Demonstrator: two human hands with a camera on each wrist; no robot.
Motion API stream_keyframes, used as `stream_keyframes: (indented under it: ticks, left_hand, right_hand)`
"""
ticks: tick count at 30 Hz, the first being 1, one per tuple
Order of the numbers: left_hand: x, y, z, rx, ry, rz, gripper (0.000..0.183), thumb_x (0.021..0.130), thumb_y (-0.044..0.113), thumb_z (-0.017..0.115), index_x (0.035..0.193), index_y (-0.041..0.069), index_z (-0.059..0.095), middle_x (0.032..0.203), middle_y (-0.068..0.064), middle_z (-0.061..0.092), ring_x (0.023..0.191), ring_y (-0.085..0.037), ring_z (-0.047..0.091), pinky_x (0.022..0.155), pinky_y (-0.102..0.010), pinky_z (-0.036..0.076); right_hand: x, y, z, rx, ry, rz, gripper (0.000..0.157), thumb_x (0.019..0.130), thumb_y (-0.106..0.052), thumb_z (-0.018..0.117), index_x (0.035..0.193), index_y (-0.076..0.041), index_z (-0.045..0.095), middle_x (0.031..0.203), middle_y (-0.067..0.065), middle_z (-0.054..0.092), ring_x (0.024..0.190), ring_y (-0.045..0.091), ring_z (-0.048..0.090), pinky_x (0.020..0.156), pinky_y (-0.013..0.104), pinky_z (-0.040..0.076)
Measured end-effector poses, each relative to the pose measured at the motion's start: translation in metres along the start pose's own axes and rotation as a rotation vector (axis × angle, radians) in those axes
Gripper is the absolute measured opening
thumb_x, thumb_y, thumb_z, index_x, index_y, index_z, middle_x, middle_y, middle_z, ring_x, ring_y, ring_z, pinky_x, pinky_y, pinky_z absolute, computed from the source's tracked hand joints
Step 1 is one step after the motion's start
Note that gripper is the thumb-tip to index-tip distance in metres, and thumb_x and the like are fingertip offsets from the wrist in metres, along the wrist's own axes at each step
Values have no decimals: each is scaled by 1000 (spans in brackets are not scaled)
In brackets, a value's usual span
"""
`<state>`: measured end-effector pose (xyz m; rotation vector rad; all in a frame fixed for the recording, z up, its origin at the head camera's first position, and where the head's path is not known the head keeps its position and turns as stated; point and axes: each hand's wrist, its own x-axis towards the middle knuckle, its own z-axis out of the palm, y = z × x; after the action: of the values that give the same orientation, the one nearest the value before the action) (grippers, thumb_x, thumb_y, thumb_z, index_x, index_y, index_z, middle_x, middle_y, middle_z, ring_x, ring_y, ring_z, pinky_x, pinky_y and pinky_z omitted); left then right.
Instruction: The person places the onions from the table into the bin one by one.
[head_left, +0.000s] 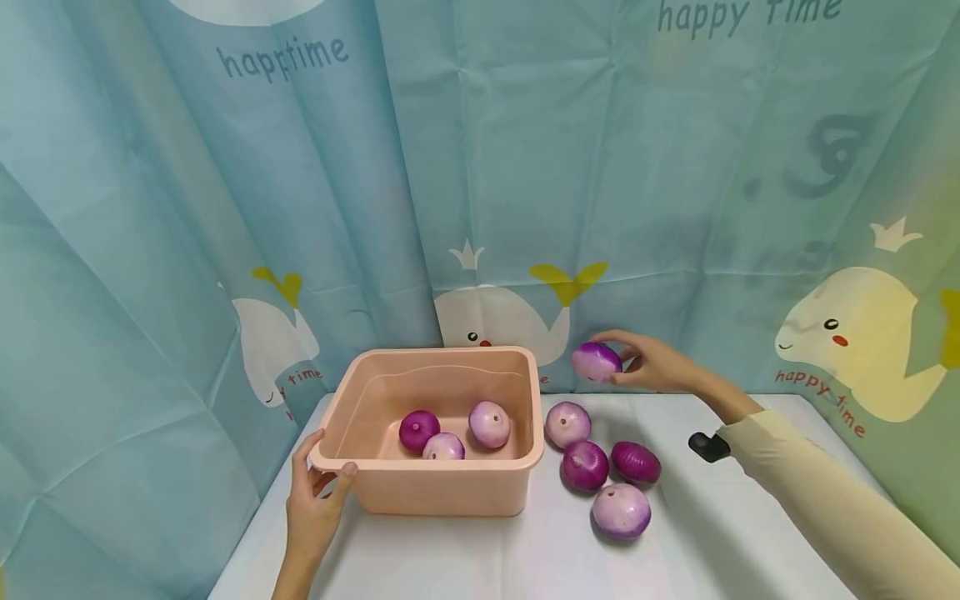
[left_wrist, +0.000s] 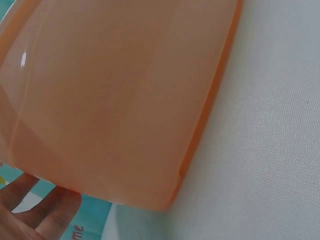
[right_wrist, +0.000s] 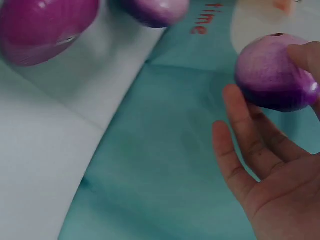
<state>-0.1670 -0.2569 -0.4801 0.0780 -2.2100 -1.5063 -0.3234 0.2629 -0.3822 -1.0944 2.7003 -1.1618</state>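
Note:
My right hand point(head_left: 652, 364) holds a purple onion point(head_left: 595, 362) between thumb and fingers, raised above the table to the right of the bin. In the right wrist view the same onion point(right_wrist: 275, 72) sits at the fingertips, its lower side darker purple. My left hand point(head_left: 315, 500) grips the near left corner of a pink plastic bin point(head_left: 442, 487), thumb on the front rim and fingers at the left side. Inside the bin lie a dark purple onion point(head_left: 418, 431) and two paler onions point(head_left: 489, 424). The left wrist view shows mostly the bin's wall point(left_wrist: 115, 110).
Right of the bin, several onions rest on the white table point(head_left: 540, 558): a pale one point(head_left: 567, 425) at the back, dark ones point(head_left: 636, 462) in the middle, a pale one point(head_left: 622, 511) in front. A black object point(head_left: 708, 447) shows by the right sleeve. A curtain point(head_left: 510, 167) hangs behind.

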Motion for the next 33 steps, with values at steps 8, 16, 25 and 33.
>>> stream_keyframes:
  ticks: [8,16,25,33]
  left_hand:
    - [0,0,1,-9,-4,-9,69,99,12,69,157,20,34,152,-19,47,102,8,57,77,-11,50]
    - [-1,1,0,16,-2,-24,69,99,15,69,158,22,33,154,-19,45,102,11,55,77,-9,48]
    - [-1,2,1,14,-7,-16,69,99,15,69,158,21,33,155,-18,44,102,11,55,77,-9,49]
    - [-1,2,-2,7,-9,-26,71,99,15,69,159,21,32,153,-19,46,101,10,55,77,-9,48]
  right_hand:
    - [-1,-15,-14,67,78,68,64,92,-12,79,148,-12,49,101,13,74,81,23,74,76,32,58]
    - [1,-22,-16,105,101,57,64,92,-12,79,149,-14,48,106,16,74,83,21,75,77,32,58]
    - [3,-27,-16,115,96,62,64,91,-13,80,148,-16,49,109,15,74,84,22,75,77,32,59]
    - [32,-52,-7,87,9,37,66,90,-16,82,148,-18,51,104,11,75,86,28,73,79,34,59]
